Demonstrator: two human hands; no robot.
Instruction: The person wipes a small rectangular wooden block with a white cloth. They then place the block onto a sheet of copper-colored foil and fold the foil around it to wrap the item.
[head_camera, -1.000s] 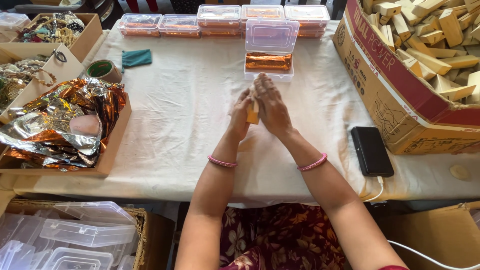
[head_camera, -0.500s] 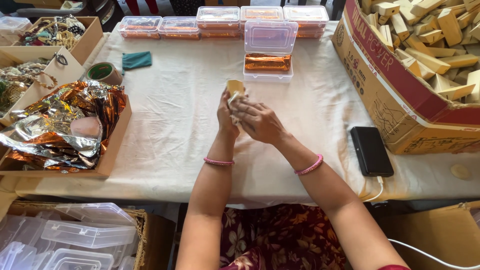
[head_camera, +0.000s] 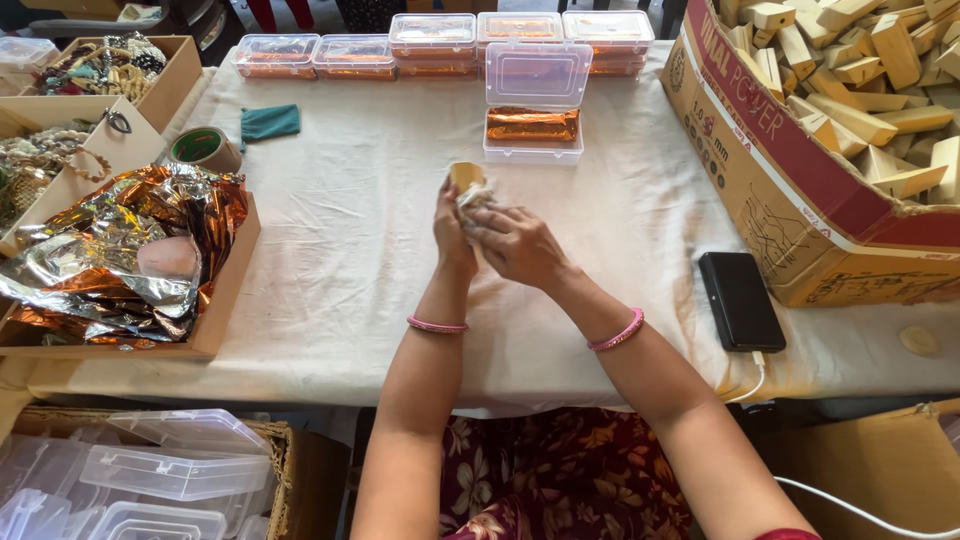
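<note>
At the centre of the cloth-covered table (head_camera: 350, 250), raised just above its surface, a small pale wooden block (head_camera: 467, 176) stands on end, long axis roughly upright and tilted a little away from the person, its top end clear of the fingers. The left hand (head_camera: 452, 232) is closed around the block's lower part, which appears to steady it. The right hand (head_camera: 515, 245) presses a small crumpled whitish cloth (head_camera: 476, 197) against the block's side; this grip suggests wiping, as a judgement only.

Beyond the hands lies an open clear plastic box (head_camera: 534, 110) with copper foil lining, lid propped up, in front of a row of closed clear boxes (head_camera: 440, 38). To the right, a large cardboard carton of similar wooden blocks (head_camera: 850, 90) sits within reach; a black phone (head_camera: 741, 300) lies beside it. To the left, a shallow tray of crumpled copper foil (head_camera: 120, 250).
</note>
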